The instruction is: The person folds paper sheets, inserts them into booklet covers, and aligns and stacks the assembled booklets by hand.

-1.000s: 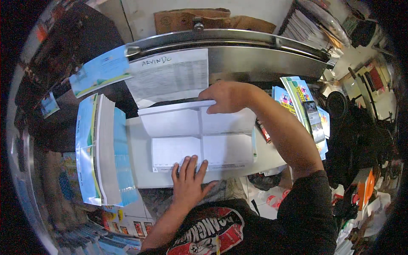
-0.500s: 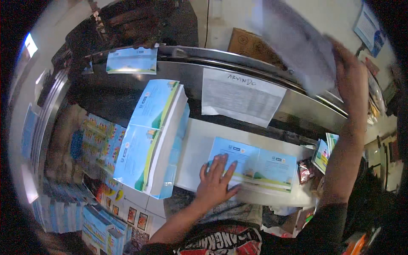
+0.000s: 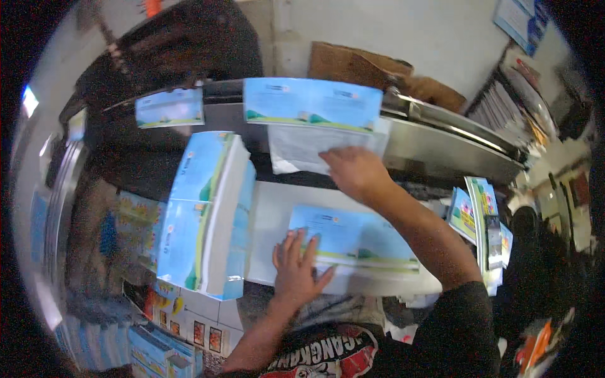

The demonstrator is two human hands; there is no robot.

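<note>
My left hand (image 3: 295, 268) lies with fingers spread on the left part of a wide light-blue printed sheet (image 3: 356, 236), which rests on a white board (image 3: 268, 211). My right hand (image 3: 356, 173) is reached forward over a white printed paper (image 3: 296, 148) on the metal ledge. Its fingers point left and are smeared and partly hidden, so what they hold, if anything, does not show. Just beyond it, another wide blue printed sheet (image 3: 312, 104) covers the top of that paper. A thick, tall stack of blue printed sheets (image 3: 189, 214) stands left of the board.
A smaller blue sheet (image 3: 169, 107) hangs on the metal rail (image 3: 441, 129) at the back left. Brown cardboard (image 3: 353, 66) lies behind the rail. Colourful booklets (image 3: 479, 214) stand at the right. Bundles of blue booklets (image 3: 151, 353) sit low at the left.
My right hand has come from the far upper right, where it held a blurred pale sheet, to the middle. A blue sheet now lies over the white paper's top. My left hand stays on its sheet.
</note>
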